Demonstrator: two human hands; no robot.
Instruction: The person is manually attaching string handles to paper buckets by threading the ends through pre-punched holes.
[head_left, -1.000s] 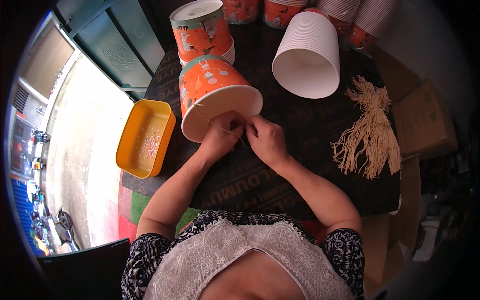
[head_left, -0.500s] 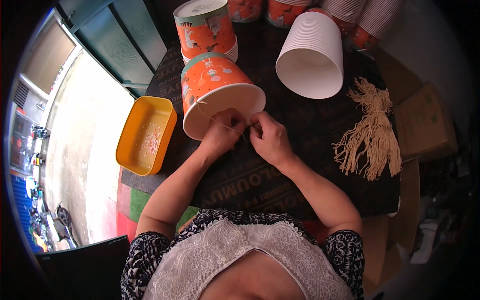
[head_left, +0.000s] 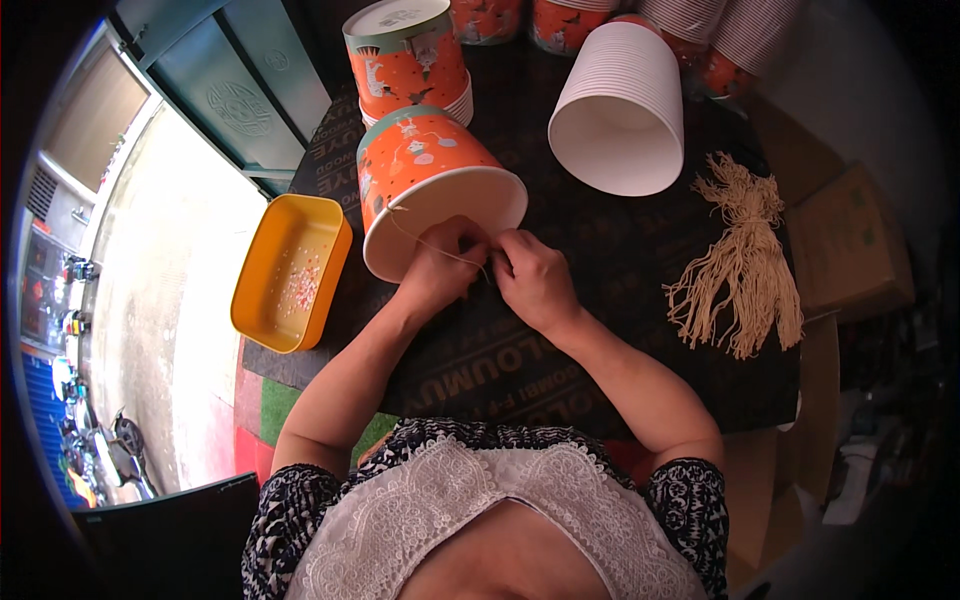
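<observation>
An orange printed paper bucket with a white rim and a grey-green base band lies tipped, its mouth facing me. A thin beige string runs from the rim's left side across my left hand, and its loose end hangs between the hands. My left hand reaches into the mouth with curled fingers closed near the right part of the rim; what they grip is hidden. Pressed against that same part of the rim, my right hand pinches the string; its fingertips are partly hidden.
Nested upside-down orange buckets stand behind. A white-mouthed bucket stack lies at the back right, near a beige string bundle. To the left, a yellow tub holds small pale and reddish bits. Cardboard boxes stand beyond the black table.
My right hand has shifted slightly left, and its fingers are turned closer in to the rim. The bucket and my left hand keep nearly the same position.
</observation>
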